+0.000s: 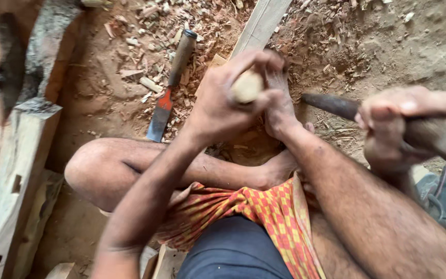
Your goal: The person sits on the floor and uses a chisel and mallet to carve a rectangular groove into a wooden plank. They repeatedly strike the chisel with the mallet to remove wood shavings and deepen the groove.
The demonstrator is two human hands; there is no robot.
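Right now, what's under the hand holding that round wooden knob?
Under the left hand and knob a pale plank runs away over wood chips. The tool's lower end is covered by the hand and a foot.

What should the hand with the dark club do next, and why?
Probably swing the dark mallet down onto the pale handle. The left hand grips that handle over the plank, and the right hand holds the mallet raised beside it.

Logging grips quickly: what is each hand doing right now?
Left hand: closed around a pale wooden handle.
Right hand: closed around a dark mallet handle.
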